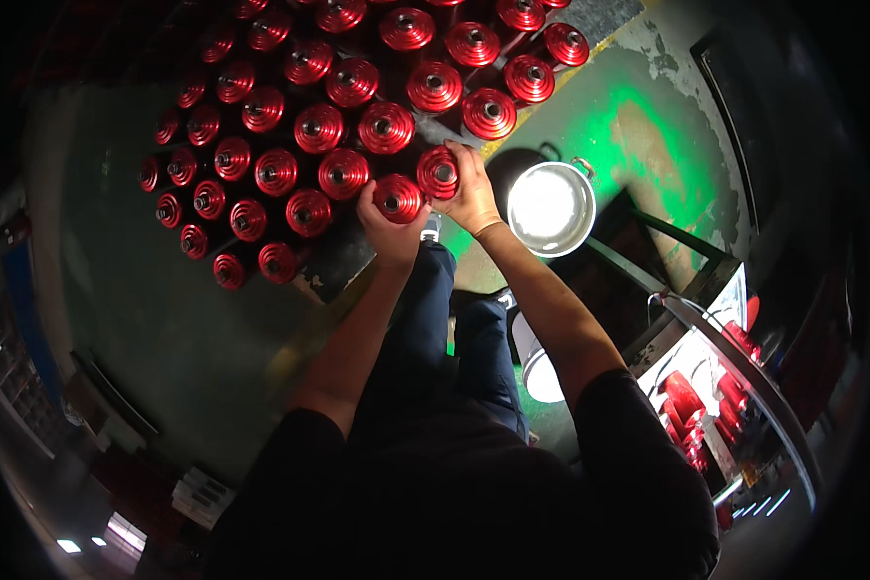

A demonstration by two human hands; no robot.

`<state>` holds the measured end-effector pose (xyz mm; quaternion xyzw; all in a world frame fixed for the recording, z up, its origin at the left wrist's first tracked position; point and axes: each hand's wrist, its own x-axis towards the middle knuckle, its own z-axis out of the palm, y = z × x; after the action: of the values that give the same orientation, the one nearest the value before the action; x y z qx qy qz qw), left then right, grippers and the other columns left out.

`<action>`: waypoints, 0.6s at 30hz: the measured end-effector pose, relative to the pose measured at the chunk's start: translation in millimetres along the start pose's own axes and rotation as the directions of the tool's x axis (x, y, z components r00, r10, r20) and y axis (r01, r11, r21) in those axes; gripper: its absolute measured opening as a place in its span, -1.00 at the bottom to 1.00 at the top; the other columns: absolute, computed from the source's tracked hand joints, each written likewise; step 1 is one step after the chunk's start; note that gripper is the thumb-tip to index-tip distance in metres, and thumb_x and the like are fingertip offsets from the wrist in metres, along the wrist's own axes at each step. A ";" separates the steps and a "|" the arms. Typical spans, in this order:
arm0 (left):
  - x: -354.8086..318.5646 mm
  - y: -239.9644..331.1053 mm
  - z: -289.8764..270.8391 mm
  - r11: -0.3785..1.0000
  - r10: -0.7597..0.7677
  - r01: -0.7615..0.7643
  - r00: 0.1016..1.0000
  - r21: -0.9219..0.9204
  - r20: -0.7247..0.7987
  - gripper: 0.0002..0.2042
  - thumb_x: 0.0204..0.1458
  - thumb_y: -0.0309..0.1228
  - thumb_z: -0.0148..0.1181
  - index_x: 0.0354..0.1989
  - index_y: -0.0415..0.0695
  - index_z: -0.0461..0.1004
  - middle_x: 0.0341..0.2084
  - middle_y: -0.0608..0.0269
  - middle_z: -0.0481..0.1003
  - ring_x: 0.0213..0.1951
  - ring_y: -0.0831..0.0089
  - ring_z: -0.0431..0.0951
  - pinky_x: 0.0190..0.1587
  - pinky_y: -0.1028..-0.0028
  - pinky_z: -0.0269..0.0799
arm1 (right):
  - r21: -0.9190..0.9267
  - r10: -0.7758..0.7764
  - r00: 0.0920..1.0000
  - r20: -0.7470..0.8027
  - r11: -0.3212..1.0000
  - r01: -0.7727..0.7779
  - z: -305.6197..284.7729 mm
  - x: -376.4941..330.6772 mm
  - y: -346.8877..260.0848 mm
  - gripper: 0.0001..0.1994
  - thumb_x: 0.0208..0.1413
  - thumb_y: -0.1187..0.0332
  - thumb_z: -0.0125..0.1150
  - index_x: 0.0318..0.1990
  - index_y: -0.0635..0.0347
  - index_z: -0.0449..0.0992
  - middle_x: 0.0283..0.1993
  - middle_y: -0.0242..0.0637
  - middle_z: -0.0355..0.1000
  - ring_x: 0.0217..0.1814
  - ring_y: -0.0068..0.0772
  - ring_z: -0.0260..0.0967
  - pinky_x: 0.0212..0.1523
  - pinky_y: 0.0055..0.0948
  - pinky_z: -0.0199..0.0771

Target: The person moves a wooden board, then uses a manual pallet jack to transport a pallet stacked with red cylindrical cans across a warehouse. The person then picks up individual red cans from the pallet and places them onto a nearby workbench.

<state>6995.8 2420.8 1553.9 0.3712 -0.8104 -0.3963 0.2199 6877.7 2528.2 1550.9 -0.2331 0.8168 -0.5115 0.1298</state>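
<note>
Fingers of my left hand (392, 237) are wrapped round a shiny red ribbed round piece (397, 198) with a small metal stub at its centre. My right hand (473, 196) grips another such red piece (438, 172), just beside it and slightly farther away. Both stand at the near right corner of a large group of matching red pieces (343, 173), set out in close rows. The undersides of the two held pieces are hidden, so I cannot tell whether they rest on anything.
A bright white round pot with handles (552, 209) stands right of my right hand. At the lower right, a metal frame (720, 338) holds more red parts (684, 406). A white round container (543, 375) sits by my legs. The floor (638, 159) is worn green.
</note>
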 end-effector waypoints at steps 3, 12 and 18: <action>0.3 -2.4 -1.4 0.997 -0.047 0.048 0.999 -0.055 0.027 -0.12 -0.39 -0.39 0.54 0.21 -0.22 0.19 0.08 -0.06 0.30 0.10 0.05 0.37 0.20 0.19 0.29 | -0.013 0.048 0.998 -0.034 0.999 -0.048 -6.0 -11.0 -8.0 -0.12 -0.39 0.38 0.55 0.22 0.14 0.21 0.15 0.02 0.26 0.16 0.17 0.28 0.15 -0.10 0.40; 9.8 69.3 -52.6 0.873 0.067 0.307 0.693 -0.378 0.718 -0.20 -0.30 -0.50 0.51 0.19 -0.18 0.20 0.02 0.18 0.38 0.06 0.40 0.42 0.16 0.34 0.35 | 0.702 0.556 0.830 0.035 0.578 -0.417 -166.5 -128.5 -68.2 -0.12 -0.39 0.43 0.57 0.21 0.25 0.24 0.12 -0.17 0.37 0.17 -0.30 0.33 0.26 -0.31 0.27; 2.1 126.0 14.2 0.693 -0.007 0.715 -0.121 0.092 0.993 -0.45 -0.02 -0.28 0.33 0.17 -0.17 0.35 0.01 0.19 0.49 0.07 0.36 0.48 0.16 0.29 0.38 | 0.995 0.676 0.732 0.087 -0.020 -0.099 -223.7 -289.8 -0.8 -0.37 -0.09 0.32 0.38 0.17 0.24 0.27 0.11 -0.08 0.39 0.04 -0.20 0.45 0.08 -0.21 0.53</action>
<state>6931.3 2477.6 1647.2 0.1371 -0.4349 -0.7710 -0.4445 7025.6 2850.1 1643.1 0.2813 0.3057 -0.8858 0.2067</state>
